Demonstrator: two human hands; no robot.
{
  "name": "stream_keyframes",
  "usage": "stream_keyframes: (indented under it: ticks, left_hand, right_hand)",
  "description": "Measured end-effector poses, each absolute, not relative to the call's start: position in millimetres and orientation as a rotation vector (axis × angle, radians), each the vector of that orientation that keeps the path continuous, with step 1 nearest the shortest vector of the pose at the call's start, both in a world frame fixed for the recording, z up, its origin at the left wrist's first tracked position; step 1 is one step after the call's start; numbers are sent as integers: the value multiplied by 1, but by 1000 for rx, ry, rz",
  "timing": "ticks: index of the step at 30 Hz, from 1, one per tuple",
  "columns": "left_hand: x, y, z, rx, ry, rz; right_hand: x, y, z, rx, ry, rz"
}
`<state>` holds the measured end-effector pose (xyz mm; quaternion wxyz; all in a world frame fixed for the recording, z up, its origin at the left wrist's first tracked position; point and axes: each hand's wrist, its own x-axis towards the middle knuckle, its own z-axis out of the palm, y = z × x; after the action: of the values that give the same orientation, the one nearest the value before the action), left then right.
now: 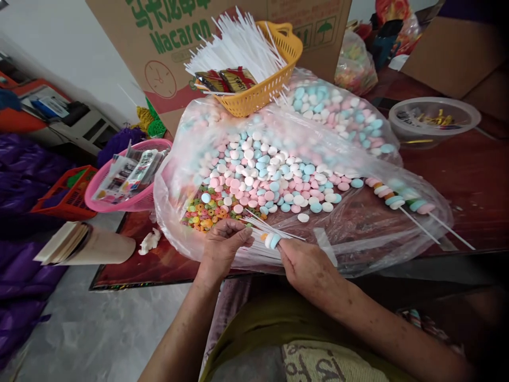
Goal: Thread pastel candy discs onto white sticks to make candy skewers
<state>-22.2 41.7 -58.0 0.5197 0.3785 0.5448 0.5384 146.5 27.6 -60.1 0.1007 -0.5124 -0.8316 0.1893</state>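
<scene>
Candies in a short blue, white and orange stack [272,241] sit at the fingertips of the right hand [310,265], which grips them; threading looks to be the step in hand, though any stick inside the grip is hidden. The left hand [225,244] faces the stack with thumb and fingers drawn together, and whether it pinches a piece I cannot tell. White sticks [258,253] lie beneath and between the hands, beside ring-shaped sweets [202,212] and a heap of pastel candies [274,185] on clear plastic [175,217]. Adding a piece would call for a steady right grip and a hole lined up squarely.
</scene>
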Motion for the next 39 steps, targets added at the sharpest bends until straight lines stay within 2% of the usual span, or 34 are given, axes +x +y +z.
stream_keyframes:
  ticks: [5,8,11,13,16,19,21,24,27,33,39]
  left_hand:
    - [2,38,-56,1185,1325,1108]
    - [5,59,-54,1496,1540,896]
    - [6,88,-54,2005,1899,481]
    - [7,103,-54,2208,1958,142]
    - [5,111,-55,2252,1963,-28]
    - [-1,108,-59,2334,1838,91]
    - [-5,105,-62,2278,1789,268]
    - [-7,101,-60,1782,1763,807]
    - [2,92,-53,1197,1406,1151]
    - [30,65,-51,649,988,1319]
    - [27,56,-58,870,975,1391]
  right_hand:
    - [166,41,-74,-1485,-2293,587]
    - [192,60,-80,-1569,-2071,474]
    - [204,80,-82,-1771,-2098,434]
    - [201,88,-84,-1842,-2184,458]
    - [193,91,-89,-1870,-2208,438]
    - [195,89,-93,-1823,-2157,476]
    - [199,88,-93,-1751,-1999,657]
    - [197,86,-82,-1494,-1576,1078]
    - [179,80,-67,-1193,-1217,1368]
    - [143,72,-62,-1055,-907,1441]
    - [138,68,-56,-1022,-700,1568]
